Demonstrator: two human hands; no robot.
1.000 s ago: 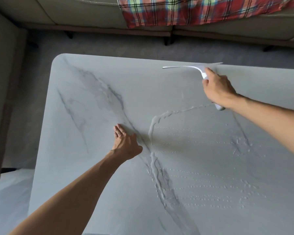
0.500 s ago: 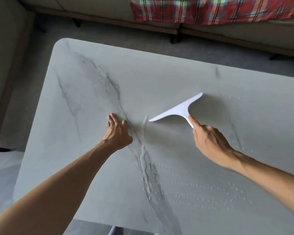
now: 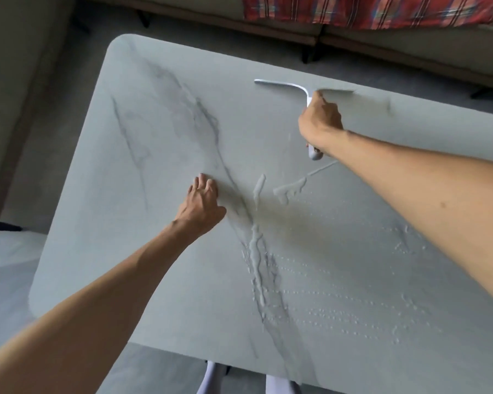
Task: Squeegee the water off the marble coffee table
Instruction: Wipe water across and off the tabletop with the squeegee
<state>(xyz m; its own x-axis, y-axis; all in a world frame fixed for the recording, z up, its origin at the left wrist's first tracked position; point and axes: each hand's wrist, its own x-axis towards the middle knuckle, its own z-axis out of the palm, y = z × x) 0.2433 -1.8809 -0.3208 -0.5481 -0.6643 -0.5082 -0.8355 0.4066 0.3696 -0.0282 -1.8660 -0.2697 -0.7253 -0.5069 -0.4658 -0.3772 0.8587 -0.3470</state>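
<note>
The white marble coffee table [image 3: 160,274] with grey veins fills the view. My right hand [image 3: 320,123] grips the handle of a white squeegee [image 3: 282,85], whose blade lies crosswise near the table's far edge. My left hand [image 3: 202,204] rests flat on the marble near the middle, fingers spread. A ridge of water [image 3: 256,268] runs down the table's middle, with a smaller pool [image 3: 289,190] and a thin streak below the squeegee handle. Rows of fine droplets [image 3: 353,317] cover the near right part.
A beige sofa [image 3: 410,44] with a red plaid blanket [image 3: 382,9] runs along the far side. Another sofa section [image 3: 15,95] stands at the left. Grey floor [image 3: 77,66] surrounds the table, and my legs [image 3: 211,378] show at its near edge.
The right hand has carried the squeegee from the table's middle back out to the far edge. A fresh small pool and streak lie where the blade stopped. The left hand has stayed put.
</note>
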